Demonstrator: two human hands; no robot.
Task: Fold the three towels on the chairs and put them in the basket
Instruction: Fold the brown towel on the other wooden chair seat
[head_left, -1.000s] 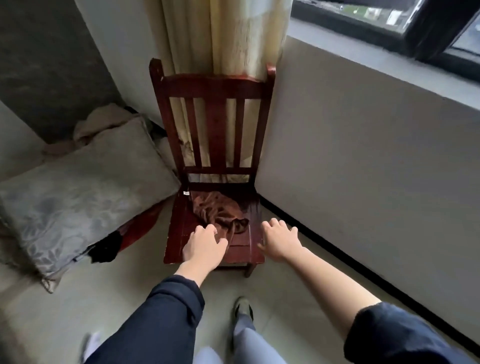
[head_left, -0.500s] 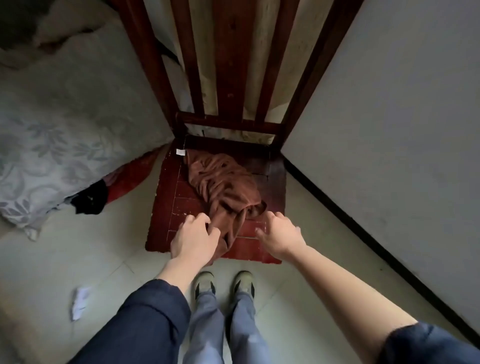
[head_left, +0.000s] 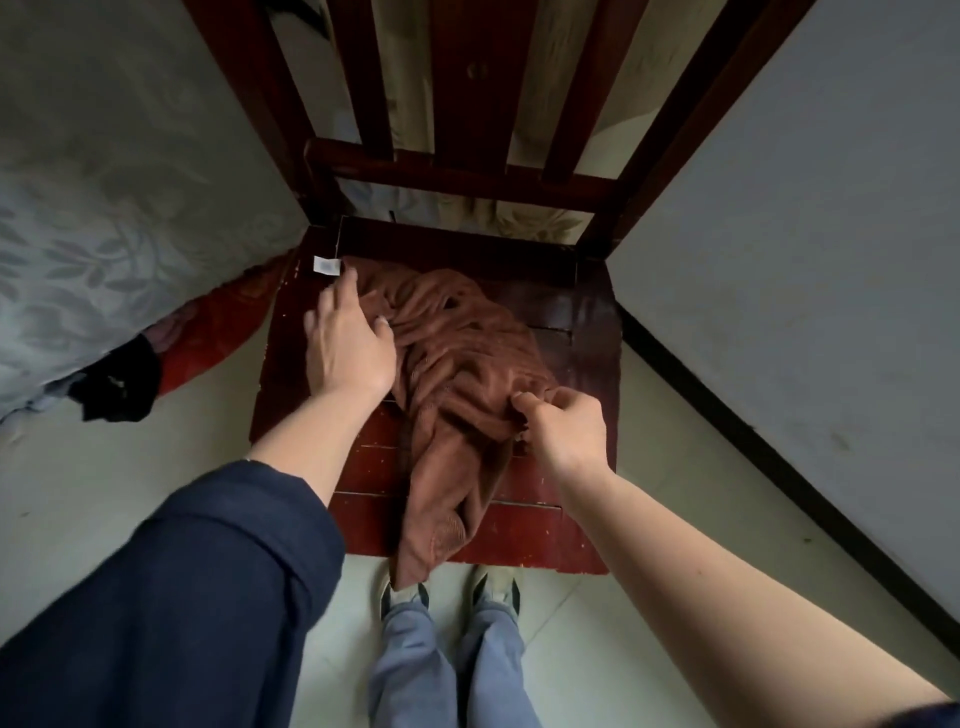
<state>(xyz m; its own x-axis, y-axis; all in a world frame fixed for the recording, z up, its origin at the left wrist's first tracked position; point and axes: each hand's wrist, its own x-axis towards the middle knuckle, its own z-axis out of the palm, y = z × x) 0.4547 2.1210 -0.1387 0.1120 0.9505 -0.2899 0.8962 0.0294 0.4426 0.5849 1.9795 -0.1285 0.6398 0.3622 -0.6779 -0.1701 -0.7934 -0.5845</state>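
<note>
A crumpled brown towel (head_left: 462, 374) lies on the seat of a dark red wooden chair (head_left: 582, 332), one end hanging over the seat's front edge. My left hand (head_left: 348, 338) rests on the towel's left side near its back corner, fingers spread and reaching forward. My right hand (head_left: 566, 431) pinches the towel's right edge between thumb and fingers. No basket and no other towel are in view.
A grey patterned cushion (head_left: 104, 249) leans at the left, with red and black cloth (head_left: 171, 358) under it on the floor. A grey wall with dark skirting (head_left: 779, 260) runs close along the chair's right side. My feet (head_left: 452, 597) stand at the seat's front.
I have leaned in closer over the chair. My left hand moved forward onto the towel's back left part, and my right hand closed on its right edge.
</note>
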